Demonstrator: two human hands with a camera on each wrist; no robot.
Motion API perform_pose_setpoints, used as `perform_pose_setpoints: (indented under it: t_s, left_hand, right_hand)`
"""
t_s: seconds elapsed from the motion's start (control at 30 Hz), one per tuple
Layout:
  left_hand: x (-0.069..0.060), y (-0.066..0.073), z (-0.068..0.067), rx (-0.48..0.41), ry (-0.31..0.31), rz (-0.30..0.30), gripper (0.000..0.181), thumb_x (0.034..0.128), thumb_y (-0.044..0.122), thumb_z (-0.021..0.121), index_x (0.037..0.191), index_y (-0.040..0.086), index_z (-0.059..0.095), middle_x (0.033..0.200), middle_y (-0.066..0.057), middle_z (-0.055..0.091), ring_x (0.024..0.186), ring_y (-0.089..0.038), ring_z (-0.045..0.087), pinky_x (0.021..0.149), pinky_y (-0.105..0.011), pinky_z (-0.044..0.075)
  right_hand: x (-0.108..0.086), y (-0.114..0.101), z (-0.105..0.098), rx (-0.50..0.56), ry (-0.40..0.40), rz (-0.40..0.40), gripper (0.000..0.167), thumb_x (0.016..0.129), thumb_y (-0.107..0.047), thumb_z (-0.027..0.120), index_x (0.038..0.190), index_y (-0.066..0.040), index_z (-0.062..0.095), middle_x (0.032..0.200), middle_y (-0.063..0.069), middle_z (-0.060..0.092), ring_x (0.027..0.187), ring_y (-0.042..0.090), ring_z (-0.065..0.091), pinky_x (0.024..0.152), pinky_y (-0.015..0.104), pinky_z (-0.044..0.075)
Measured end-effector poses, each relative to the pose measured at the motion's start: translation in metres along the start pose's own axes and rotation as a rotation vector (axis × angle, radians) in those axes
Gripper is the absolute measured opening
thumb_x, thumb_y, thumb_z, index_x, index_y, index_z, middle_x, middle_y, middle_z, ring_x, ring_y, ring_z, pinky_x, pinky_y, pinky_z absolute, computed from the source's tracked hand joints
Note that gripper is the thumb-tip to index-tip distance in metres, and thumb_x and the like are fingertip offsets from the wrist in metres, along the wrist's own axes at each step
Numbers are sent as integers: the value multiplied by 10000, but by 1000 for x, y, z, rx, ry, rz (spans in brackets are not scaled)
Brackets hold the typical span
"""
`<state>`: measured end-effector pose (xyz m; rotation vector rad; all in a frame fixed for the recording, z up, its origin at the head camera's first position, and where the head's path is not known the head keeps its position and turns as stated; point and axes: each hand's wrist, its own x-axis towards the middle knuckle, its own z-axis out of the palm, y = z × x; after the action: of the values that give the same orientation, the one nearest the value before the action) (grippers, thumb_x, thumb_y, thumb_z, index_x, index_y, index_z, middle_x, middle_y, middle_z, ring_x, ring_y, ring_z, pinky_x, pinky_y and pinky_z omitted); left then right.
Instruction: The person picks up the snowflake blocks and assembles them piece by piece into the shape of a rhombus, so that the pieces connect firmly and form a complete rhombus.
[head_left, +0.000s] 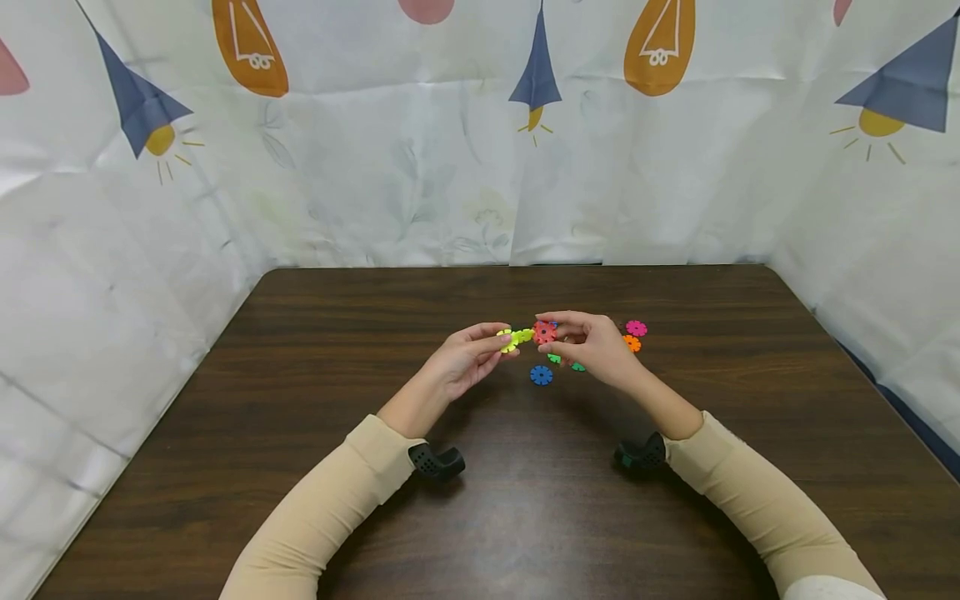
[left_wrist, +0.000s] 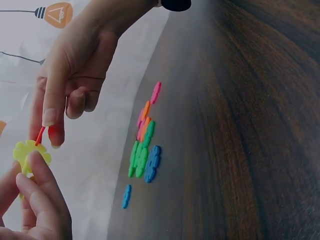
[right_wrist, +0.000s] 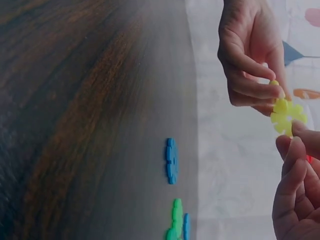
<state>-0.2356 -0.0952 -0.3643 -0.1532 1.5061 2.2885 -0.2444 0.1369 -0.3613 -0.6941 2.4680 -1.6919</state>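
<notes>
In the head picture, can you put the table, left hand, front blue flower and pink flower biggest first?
1. Table
2. Left hand
3. Front blue flower and pink flower: nearly alike, and the blue one looks nearer, so unsure.

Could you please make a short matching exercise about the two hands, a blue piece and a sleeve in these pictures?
1. Left hand
2. Right hand
3. Frontmost blue piece
4. Left sleeve

A. Pinches a red piece
B. Beige
C. Lies on the table
D. Holds a yellow piece

Right pairs: 1-D, 2-A, 3-C, 4-B.
</notes>
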Motion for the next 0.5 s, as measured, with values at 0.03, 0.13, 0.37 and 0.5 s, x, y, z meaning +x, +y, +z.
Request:
perform_pose_setpoints:
  t_s: [0.03, 0.13, 0.37, 0.5]
  left_hand:
    - [0, 0, 0, 2, -5, -2, 139, 1028, -9, 581, 1158, 2, 628, 863, -48, 713, 737, -124, 723, 652, -131, 531]
    - [0, 1, -1, 17, -19, -13, 140, 1030, -10, 576, 1159, 0, 631, 878, -53, 712, 741, -131, 724, 653, -133, 532]
    - [1, 3, -5, 156, -95, -73, 363, 1048, 31, 568, 1398, -65, 554, 1022, -106, 709, 757, -102, 710, 659, -123, 523]
    - [1, 2, -6, 212, -155, -92, 408, 1063, 51, 543, 1451, -69, 501, 1007, -82, 685, 707, -67, 649, 638, -125, 506]
  right_hand:
    - [0, 0, 0, 0, -1, -6, 450, 908, -62, 788, 1325, 37, 652, 928, 130, 750, 685, 421, 635, 573, 329, 525]
    - [0, 0, -1, -7, -13, -27, 433, 895, -41, 794, 1298, 51, 663, 897, 120, 733, 629, 352, 585, 540, 283, 477]
    - [0, 2, -2, -5, -49, -52, 401, 884, -16, 797, 1263, 38, 682, 871, 109, 721, 602, 350, 530, 527, 230, 419]
    - [1, 3, -3, 13, -54, -32, 401, 890, -20, 793, 1268, 42, 676, 886, 109, 725, 617, 283, 561, 541, 268, 453]
